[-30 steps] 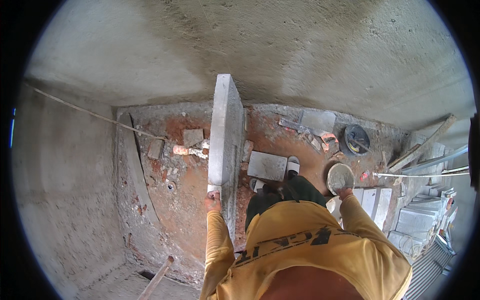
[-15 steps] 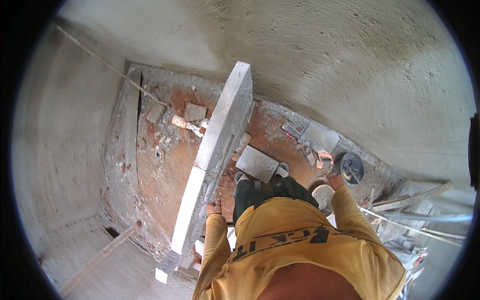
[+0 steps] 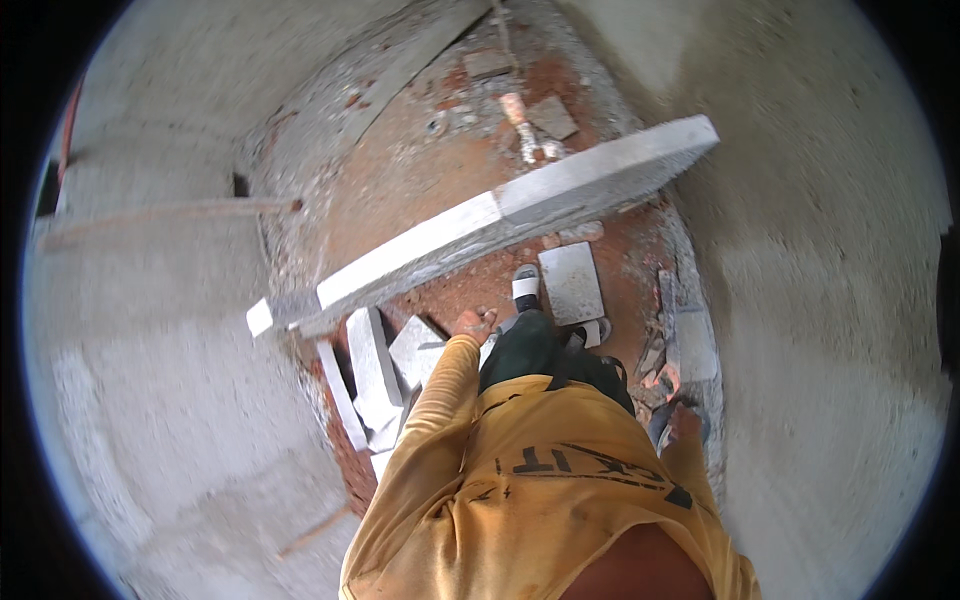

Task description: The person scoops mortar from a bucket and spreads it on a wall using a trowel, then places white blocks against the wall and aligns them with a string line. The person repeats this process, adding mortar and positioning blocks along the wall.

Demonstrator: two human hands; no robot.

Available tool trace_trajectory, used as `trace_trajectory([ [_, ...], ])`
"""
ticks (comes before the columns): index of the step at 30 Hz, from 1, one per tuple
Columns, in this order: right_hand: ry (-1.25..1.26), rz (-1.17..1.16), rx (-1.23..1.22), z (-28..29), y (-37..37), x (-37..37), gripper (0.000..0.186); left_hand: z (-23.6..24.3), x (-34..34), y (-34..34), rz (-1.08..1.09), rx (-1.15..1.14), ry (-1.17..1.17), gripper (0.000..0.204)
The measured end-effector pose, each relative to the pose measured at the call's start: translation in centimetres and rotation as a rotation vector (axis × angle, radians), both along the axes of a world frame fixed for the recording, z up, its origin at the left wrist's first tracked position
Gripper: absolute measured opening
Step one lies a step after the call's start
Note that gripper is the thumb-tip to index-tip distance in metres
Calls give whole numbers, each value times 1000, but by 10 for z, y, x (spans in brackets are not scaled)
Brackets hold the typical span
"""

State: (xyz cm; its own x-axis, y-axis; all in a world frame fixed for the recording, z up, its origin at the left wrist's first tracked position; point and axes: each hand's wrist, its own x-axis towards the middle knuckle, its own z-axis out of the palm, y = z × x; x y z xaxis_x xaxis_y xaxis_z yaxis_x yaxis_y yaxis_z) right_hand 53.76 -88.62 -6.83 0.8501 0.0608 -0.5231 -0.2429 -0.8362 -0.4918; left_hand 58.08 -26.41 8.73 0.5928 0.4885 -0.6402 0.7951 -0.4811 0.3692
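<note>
My left hand (image 3: pixel 475 325) hangs beside my left leg, its fingers loosely curled and nothing visible in them. It is nearest to several pale blocks and slabs (image 3: pixel 372 358) stacked at the left. My right hand (image 3: pixel 685 422) is low at my right side, over a dark bucket (image 3: pixel 706 424) that it partly hides; its fingers are blurred. A low wall of light blocks (image 3: pixel 420 248) runs slantwise in front of me. A flat grey block (image 3: pixel 571 283) lies on the reddish soil next to my feet.
Rough plastered walls (image 3: pixel 810 270) rise close on the right. Broken brick pieces (image 3: pixel 656 385) lie at their base. Beyond the low wall are a pipe stub (image 3: pixel 518 118), a loose slab (image 3: pixel 552 118) and a long board (image 3: pixel 420 62). A wooden pole (image 3: pixel 190 211) juts in from the left.
My view and body have turned to the left, so the low wall now crosses in front of me. The stacked blocks at the left have come into fuller view.
</note>
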Motion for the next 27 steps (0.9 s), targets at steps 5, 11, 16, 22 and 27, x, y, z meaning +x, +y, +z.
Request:
trace_trajectory([
  [5, -343, 577, -115, 12, -6, 47, 12, -10, -28, 5, 109, -3, 114, 47],
  [11, -132, 283, 4, -4, 5, 89, 13, -41, -82, 31, 232, -55, 131, 42],
  [16, 368, -129, 107, 27, 54, 134, 21, -36, -125, 27, 482, -23, -140, 36],
  [22, 122, 348, -298, 49, 104, 292, 37, -35, -215, -95, 1009, 84, -156, 45],
  [27, 52, 437, 90, 96, 156, 412, 28, -90, -305, -315, 1077, 44, 207, 52],
])
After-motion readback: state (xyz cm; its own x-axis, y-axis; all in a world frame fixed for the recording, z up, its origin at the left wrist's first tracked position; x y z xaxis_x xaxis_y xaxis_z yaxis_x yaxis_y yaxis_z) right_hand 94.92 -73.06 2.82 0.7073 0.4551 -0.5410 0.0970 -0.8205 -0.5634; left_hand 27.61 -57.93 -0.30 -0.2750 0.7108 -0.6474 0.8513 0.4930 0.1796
